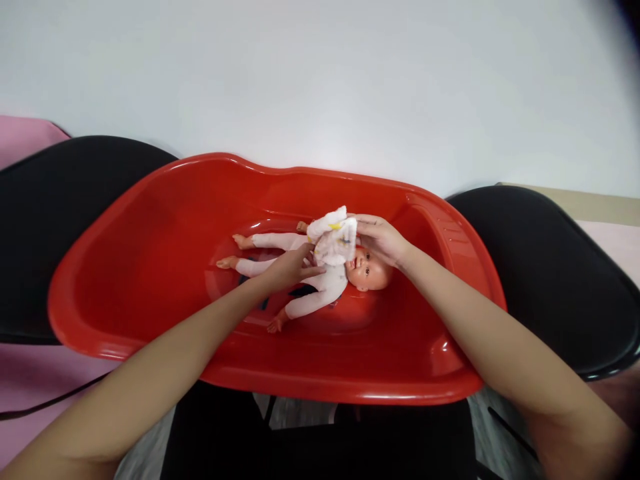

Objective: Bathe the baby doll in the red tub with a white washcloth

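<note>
- Pale b/g [320, 87] behind red tub [150, 267].
- R hand [377, 239] pinches patterned cloth [336, 245]; L hand [294, 268] half-curled at its other edge, can't tell if gripping.
- Step now: prob. arranging cloth over doll's [327, 285] chest; contact unclear. Next move prob. calls for a 2-handed hold, clear of face.
- Doll face-up in tub, w/ black seats [540, 267] either side.
</note>
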`<state>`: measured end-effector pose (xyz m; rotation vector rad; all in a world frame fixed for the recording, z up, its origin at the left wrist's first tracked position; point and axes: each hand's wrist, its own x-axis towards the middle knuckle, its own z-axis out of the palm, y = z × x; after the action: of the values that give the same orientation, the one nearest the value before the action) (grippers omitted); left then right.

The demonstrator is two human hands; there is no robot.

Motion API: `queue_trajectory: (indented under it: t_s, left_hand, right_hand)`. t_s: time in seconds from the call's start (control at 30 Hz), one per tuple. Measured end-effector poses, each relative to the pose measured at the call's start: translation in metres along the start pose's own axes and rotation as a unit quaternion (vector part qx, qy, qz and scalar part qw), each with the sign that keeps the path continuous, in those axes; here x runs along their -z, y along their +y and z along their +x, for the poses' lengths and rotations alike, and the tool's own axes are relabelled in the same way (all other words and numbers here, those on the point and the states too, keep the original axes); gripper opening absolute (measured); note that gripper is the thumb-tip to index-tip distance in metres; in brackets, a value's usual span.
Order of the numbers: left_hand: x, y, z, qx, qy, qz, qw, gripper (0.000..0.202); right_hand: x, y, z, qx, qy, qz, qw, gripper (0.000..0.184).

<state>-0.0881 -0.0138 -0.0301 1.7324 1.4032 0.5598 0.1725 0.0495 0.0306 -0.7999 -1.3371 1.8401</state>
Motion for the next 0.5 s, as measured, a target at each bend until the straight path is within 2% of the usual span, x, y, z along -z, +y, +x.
queue_trajectory:
  t_s: [0.1, 0.23, 0.4, 0.5]
  left_hand:
    - [0.002, 0.006, -0.002, -0.014, 0.023, 0.034, 0.999, 0.039]
    - [0.005, 0.014, -0.004, -0.043, 0.023, 0.029, 0.998, 0.039]
    - [0.002, 0.008, -0.001, -0.01, 0.016, 0.027, 0.999, 0.032]
    - [0.001, 0.005, 0.001, 0.015, 0.036, 0.04, 0.998, 0.029]
  right_hand:
    - [0.001, -0.001, -0.002, -0.023, -0.016, 0.007, 1.0, 0.037]
    - [0.003, -0.005, -0.004, -0.008, -0.036, 0.017, 0.999, 0.042]
    - [0.005, -0.012, -0.005, 0.01, -0.053, 0.06, 0.997, 0.047]
    - [0.005, -0.012, -0.004, 0.019, -0.061, 0.051, 0.997, 0.057]
